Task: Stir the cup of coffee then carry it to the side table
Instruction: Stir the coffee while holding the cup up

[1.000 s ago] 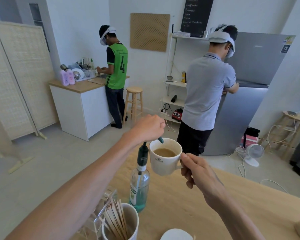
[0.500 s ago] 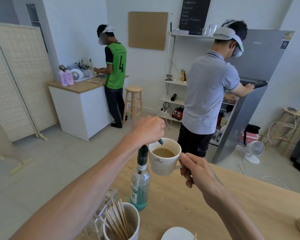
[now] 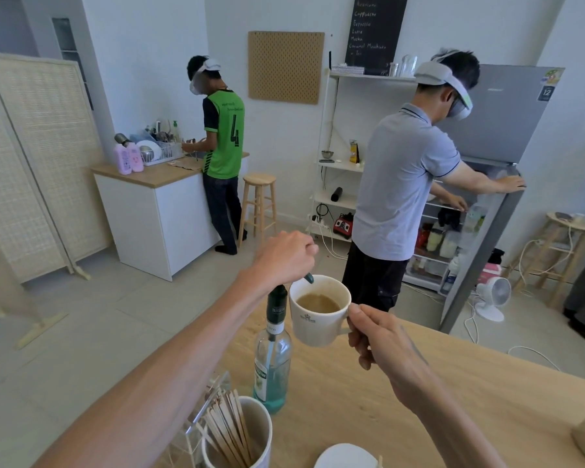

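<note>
A wooden counter (image 3: 368,407) fills the lower right of the view, with tiled floor beyond it. Further back, a grey refrigerator (image 3: 500,106) is held open by a person in a grey polo shirt (image 3: 399,184), and a person in a green jersey (image 3: 223,136) is seen at a white cabinet (image 3: 156,217) beside a wooden stool (image 3: 258,204). On the counter a clear syrup bottle (image 3: 272,352) with blue-green liquid is stood upright, and near the lower edge a white cup of wooden stir sticks (image 3: 237,434) is placed. A white coffee cup (image 3: 318,312), partly filled with light brown coffee, is held above the counter, just beside the bottle's neck. Its handle is pinched by the right hand (image 3: 375,336), fingers curled closed around it. The left hand (image 3: 286,256) is closed in a fist over the cup's far rim, and a dark teal stirrer (image 3: 308,278) is gripped in it, its tip dipped inside the cup.
</note>
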